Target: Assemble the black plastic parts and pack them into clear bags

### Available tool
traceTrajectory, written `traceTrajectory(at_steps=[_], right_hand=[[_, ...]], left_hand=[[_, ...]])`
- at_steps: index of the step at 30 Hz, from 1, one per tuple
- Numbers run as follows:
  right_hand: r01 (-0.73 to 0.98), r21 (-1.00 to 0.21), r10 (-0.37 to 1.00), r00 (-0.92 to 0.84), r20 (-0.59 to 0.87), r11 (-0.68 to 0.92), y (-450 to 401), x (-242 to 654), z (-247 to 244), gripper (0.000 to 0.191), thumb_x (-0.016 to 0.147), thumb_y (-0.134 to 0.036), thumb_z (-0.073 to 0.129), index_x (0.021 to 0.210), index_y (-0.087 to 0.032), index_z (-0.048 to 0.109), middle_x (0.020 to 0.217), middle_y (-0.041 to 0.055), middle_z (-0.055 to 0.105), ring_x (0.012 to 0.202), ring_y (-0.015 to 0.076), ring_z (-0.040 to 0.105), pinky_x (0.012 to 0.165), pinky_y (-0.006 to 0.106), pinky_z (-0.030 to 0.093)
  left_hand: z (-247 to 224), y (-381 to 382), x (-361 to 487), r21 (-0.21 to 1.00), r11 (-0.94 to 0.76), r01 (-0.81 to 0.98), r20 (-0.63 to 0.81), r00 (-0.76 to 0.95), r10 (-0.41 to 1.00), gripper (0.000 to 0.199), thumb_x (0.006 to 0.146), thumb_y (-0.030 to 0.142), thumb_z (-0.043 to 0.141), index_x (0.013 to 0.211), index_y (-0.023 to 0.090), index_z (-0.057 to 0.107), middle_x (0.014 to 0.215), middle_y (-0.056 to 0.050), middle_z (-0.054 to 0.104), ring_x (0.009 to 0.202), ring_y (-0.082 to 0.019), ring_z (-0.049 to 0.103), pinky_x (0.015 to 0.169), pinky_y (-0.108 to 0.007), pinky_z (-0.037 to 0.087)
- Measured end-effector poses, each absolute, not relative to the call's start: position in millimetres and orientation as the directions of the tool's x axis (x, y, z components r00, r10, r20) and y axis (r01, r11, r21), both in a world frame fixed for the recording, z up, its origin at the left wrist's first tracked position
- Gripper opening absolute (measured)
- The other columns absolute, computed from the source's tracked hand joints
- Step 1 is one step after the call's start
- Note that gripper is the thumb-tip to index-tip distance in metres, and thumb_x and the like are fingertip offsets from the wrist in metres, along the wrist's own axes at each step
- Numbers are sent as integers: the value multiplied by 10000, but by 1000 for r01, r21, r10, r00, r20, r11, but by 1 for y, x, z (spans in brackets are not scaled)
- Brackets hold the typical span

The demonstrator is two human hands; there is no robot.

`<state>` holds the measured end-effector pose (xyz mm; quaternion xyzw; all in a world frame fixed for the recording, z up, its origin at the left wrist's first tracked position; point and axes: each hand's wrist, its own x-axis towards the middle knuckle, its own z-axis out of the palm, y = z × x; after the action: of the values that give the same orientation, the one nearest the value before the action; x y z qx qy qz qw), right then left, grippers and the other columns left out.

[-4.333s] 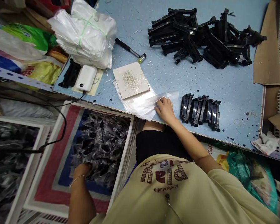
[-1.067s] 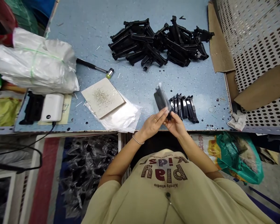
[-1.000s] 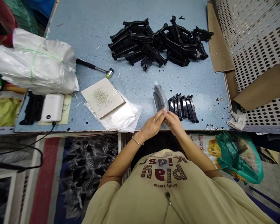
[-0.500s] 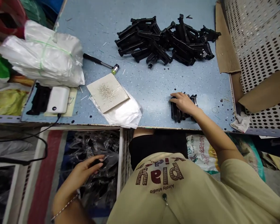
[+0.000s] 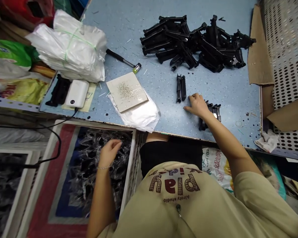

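My right hand (image 5: 197, 106) hovers low over the blue tabletop with thumb and fingers apart, holding nothing. Just beyond its fingertips, two slim black plastic parts (image 5: 181, 88) stand side by side. A small group of similar black plastic parts (image 5: 216, 112) sits partly behind my right hand and wrist. My left hand (image 5: 109, 152) is above the crate at lower left, its fingers drawn together and nothing visible in them. Under it, bagged dark parts (image 5: 89, 172) in clear plastic fill the crate.
A large heap of black parts (image 5: 173, 36) lies at the back. To the left are a small hammer (image 5: 124, 61), a speckled square board (image 5: 126, 92) on white bags, a bundle of clear bags (image 5: 72, 49) and a white power bank (image 5: 76, 94). Perforated metal (image 5: 288, 66) borders the right.
My right hand has come off the small group, and two black parts now stand apart to its left. My left hand has risen over the crate and its fingers have closed. The view has shifted.
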<state>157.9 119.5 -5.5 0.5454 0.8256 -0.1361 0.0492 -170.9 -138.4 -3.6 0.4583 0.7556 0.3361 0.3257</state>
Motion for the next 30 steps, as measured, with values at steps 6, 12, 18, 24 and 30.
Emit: traceTrajectory(at_steps=[6, 12, 18, 24, 30], right_hand=[[917, -360, 979, -200, -40, 173, 128, 120, -12, 543, 1027, -445, 393, 1415, -72, 467, 1385, 297, 513, 1222, 440, 552, 977, 600, 501], [937, -322, 982, -169, -79, 136, 161, 79, -23, 761, 856, -533, 689, 1388, -33, 475, 1346, 315, 559, 1200, 465, 577, 990, 618, 502], [724, -689, 925, -284, -251, 35, 157, 104, -12, 424, 806, -446, 660, 1072, -115, 662, 1093, 198, 700, 1050, 355, 664, 884, 476, 579], [-99, -776, 617, -672, -410, -623, 53, 92, -13, 402, 804, -490, 596, 1042, -170, 646, 1080, 142, 771, 886, 216, 710, 655, 283, 593], [-354, -459, 566, -653, -503, -815, 12, 59, -39, 232, 810, -285, 643, 1002, -156, 663, 1008, 106, 808, 749, 152, 703, 614, 199, 581]], left_hand=[[-42, -60, -138, 684, 16, 729, 134, -147, 980, 149, 860, 294, 773, 868, 214, 649, 985, -107, 673, 948, -274, 646, 888, -433, 567], [-61, -25, -140, 750, 19, 661, 84, -123, 989, 179, 930, 223, 625, 753, 227, 649, 835, -64, 650, 815, -228, 621, 761, -346, 535], [-51, -26, -160, 925, 186, 332, -117, -217, 969, 137, 800, 234, 789, 715, 197, 688, 729, 5, 651, 688, -151, 596, 676, -283, 508], [-56, -20, -147, 884, 121, 451, -46, -175, 984, 153, 868, 203, 689, 720, 215, 727, 860, -31, 687, 852, -191, 667, 839, -339, 557], [-43, -33, -151, 852, 56, 520, 73, -224, 972, 118, 853, 141, 682, 773, 206, 739, 882, -38, 723, 857, -185, 688, 837, -329, 580]])
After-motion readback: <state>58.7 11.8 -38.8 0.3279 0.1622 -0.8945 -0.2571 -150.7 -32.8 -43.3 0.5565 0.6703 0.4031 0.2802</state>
